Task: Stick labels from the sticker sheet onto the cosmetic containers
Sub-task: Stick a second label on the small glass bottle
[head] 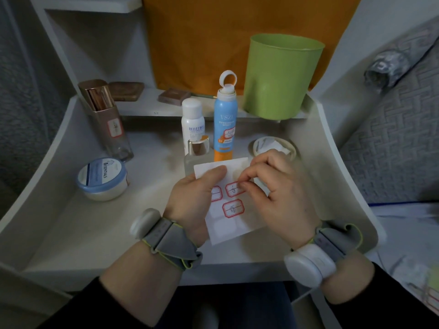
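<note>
One head-worn camera — looking forward and down, close over the white table.

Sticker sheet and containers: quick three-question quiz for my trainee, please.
1. True or false: the blue spray can already bears a red-bordered label.
2. The left hand grips the sticker sheet. The right hand: A pinches at a label; B holds a bottle; C lies idle?
3. How many red-bordered labels show on the sheet?
Key: 1 true; 2 A; 3 three.
</note>
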### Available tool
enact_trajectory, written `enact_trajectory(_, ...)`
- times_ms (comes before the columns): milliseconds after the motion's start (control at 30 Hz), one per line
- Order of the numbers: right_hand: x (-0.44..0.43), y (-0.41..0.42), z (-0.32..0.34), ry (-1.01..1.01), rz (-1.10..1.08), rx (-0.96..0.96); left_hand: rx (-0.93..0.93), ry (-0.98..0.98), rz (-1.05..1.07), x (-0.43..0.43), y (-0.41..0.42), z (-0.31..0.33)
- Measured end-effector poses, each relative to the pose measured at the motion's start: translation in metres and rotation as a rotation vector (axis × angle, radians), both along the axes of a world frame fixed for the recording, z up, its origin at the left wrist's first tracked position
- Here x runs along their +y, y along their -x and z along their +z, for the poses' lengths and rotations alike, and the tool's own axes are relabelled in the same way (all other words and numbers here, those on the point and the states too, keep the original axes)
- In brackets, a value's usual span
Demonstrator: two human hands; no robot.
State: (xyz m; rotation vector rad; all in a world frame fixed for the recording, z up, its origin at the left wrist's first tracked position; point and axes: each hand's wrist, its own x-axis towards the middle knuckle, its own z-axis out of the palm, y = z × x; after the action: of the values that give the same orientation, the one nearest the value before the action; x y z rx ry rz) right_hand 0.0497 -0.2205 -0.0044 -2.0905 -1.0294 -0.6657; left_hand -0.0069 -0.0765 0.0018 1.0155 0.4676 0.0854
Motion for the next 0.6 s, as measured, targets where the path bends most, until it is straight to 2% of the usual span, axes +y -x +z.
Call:
enact_trajectory(200,0.001,-0.002,-0.005,0.158,-0.002,-0.134,0.066,-0.155,0.09,0.002,-0.01,-0.011)
enact_trajectory(367,-0.001,-0.003,-0.007,0.215,-0.021,-0.132,0.049,-0.148,0.012,0.003,-0.01,-0.007)
enact_trajectory(600,-0.001,-0.002,-0.007,0.271,-0.053,-0.201,0.063,-0.315,0.081,-0.001,-0.016,-0.007)
